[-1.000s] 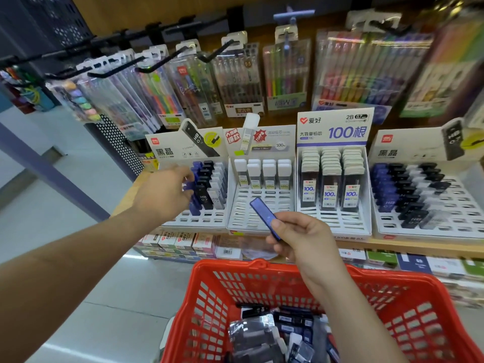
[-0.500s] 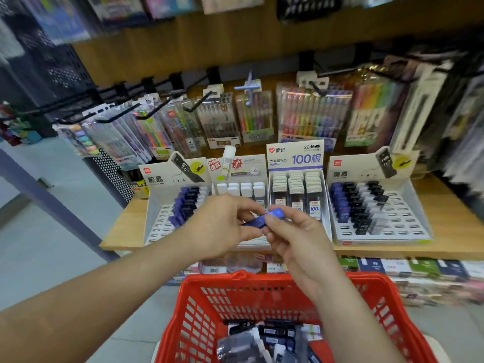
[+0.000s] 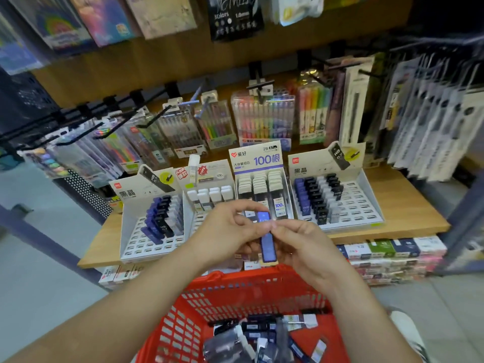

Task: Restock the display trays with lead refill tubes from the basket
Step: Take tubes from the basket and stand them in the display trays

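Mid-restock over basket (image 3: 235, 280), clamping blue tube (image 3: 268, 242) in fingers (image 3: 282, 226) of left hand (image 3: 225, 231) and right hand (image 3: 305, 248); next, probably slotting upright into left tray (image 3: 146, 248).

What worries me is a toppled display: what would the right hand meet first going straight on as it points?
The left hand, pinching the same blue tube as the right hand; beyond, probably the white-capped tubes' tray, though depth is unclear.

Four display trays (image 3: 366, 205) side by side on shelf (image 3: 408, 218), basket (image 3: 235, 292) before.

Blue lead refill tube (image 3: 267, 241), red lattice basket (image 3: 209, 310), white slotted display trays (image 3: 146, 244)
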Motion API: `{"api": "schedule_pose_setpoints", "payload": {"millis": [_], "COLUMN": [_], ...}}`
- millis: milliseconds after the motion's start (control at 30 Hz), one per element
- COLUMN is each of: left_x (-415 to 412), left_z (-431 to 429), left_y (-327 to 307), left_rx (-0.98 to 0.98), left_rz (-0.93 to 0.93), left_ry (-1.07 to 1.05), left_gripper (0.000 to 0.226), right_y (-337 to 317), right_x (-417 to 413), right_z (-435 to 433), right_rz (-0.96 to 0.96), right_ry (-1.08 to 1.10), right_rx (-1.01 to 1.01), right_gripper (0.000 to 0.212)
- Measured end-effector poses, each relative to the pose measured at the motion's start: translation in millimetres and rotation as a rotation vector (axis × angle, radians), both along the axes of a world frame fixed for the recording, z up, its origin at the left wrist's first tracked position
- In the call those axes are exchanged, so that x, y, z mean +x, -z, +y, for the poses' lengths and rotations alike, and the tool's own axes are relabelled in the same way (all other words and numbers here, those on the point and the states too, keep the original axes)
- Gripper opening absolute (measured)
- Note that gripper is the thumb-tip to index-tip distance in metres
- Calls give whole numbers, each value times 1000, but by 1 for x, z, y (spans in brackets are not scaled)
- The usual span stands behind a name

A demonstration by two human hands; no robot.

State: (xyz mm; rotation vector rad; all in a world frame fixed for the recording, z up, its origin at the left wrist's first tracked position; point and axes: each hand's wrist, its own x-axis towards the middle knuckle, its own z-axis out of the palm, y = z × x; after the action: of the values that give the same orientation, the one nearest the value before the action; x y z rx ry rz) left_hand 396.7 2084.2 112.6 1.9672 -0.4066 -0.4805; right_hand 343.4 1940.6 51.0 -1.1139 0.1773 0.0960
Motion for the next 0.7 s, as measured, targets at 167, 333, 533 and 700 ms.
{"api": "schedule_pose_setpoints", "payload": {"millis": [167,333,533,700], "left_x": [16,39,67,73], "left_z": [-33,-66,-98,-116], "left_y": [27,49,81,99], "left_rx": [-48,22,177,266], "left_rz": [-17,-153,-297,-373], "left_ry": [-66,-91,-63,-15], "left_gripper": [15,11,15,17], "right_y": [36,76,88,97], "right_x": [3,0,8,9], "right_z": [-60,-111,-102,-99], "right_rz": [146,266,248,233], "right_ry": [302,239,114,185], "right_rx": [-540,-1240,-1401,-1418], "right_gripper": [10,48,67,68]}}
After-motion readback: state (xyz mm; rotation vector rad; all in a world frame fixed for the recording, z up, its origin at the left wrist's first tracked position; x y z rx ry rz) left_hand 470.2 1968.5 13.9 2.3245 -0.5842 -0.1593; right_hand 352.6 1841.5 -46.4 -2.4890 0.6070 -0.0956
